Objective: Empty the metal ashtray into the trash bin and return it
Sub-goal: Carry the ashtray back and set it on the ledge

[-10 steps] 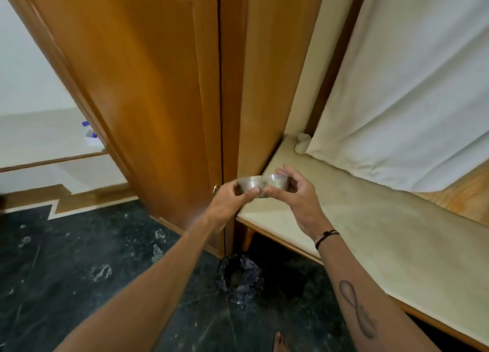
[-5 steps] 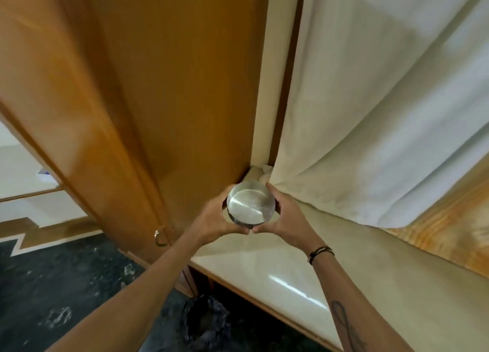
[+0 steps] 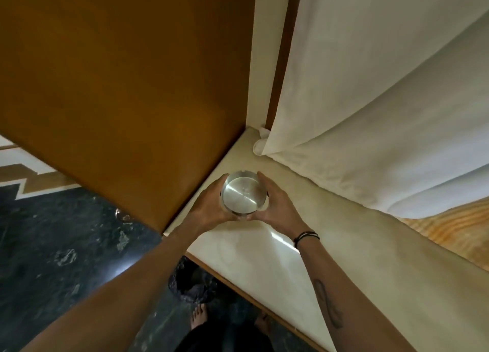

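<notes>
The round metal ashtray (image 3: 243,194) is held between both hands over the cream shelf top (image 3: 330,240), near its back left corner. Its shiny inside faces up and looks bare. My left hand (image 3: 211,205) cups its left side and my right hand (image 3: 275,206) cups its right side, thumbs meeting under the near rim. I cannot tell whether the ashtray touches the shelf. The trash bin (image 3: 189,281), lined with a dark bag, stands on the floor below the shelf's front edge, partly hidden by my left forearm.
A brown wooden cabinet side (image 3: 127,87) rises to the left of the shelf. A white curtain (image 3: 370,100) hangs over the shelf's back right. Dark marble floor (image 3: 53,246) lies at the lower left. My bare feet (image 3: 199,317) stand beside the bin.
The ashtray has gone from low at the shelf's front edge, seen side on, up and over the shelf towards the corner, now seen from above. The view has tilted down.
</notes>
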